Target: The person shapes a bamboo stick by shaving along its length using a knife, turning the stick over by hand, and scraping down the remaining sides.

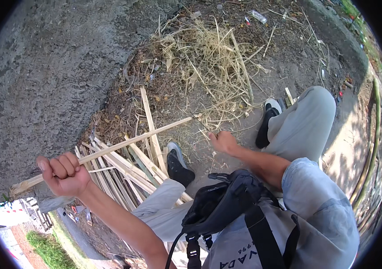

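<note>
A long pale strip of split wood or bamboo [123,142] slants from the lower left up toward the middle. My left hand [67,174] is closed in a fist around it near its lower-left end. My right hand [223,142] is closed too, just below and right of the strip's far tip. From its fingers a thin, dark, knife-like tool [202,125] reaches to that tip; most of it is hidden or seen edge-on. Beyond the tip lies a tangled heap of pale curled shavings [213,58].
Many split strips [128,175] lie piled beside my left shoe [178,168]. A rough grey concrete slab [61,71] rises on the left. A clear plastic bottle [259,17] lies at the far side. Long poles [372,143] rest along the right edge.
</note>
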Tool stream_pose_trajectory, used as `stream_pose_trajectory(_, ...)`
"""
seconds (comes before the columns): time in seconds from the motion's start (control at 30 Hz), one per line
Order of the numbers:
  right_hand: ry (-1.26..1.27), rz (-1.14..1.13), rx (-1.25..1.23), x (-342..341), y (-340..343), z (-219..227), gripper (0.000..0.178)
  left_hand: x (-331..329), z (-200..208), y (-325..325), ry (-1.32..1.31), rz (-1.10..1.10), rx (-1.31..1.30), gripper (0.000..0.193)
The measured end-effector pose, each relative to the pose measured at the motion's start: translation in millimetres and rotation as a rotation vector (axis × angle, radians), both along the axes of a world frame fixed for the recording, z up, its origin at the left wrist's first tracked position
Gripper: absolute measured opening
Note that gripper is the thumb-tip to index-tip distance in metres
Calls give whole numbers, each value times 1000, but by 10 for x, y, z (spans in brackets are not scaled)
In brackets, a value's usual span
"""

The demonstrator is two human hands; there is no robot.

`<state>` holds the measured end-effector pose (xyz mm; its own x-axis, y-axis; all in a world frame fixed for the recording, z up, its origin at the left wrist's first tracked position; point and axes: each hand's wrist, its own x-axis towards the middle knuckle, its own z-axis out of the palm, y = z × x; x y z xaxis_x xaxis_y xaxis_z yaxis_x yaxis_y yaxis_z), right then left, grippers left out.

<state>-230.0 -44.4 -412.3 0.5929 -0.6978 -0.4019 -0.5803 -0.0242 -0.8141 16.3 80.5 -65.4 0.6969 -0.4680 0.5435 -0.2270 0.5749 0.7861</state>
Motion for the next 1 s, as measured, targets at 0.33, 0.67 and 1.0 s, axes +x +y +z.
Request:
stream_pose_trajectory(0.33,29,-14,-72,90,139,261,50,-130,38,-128,-111,-674,-114,27)
stream_pose_trajectory(0.67,-406,135,-106,137,295,759,51,-205,82,-241,-97,-682,-130,26)
stream_pose_trajectory(1.0,-239,142,-91,167,238,855,53,-172,73,-225,-33,-639,-159,25)
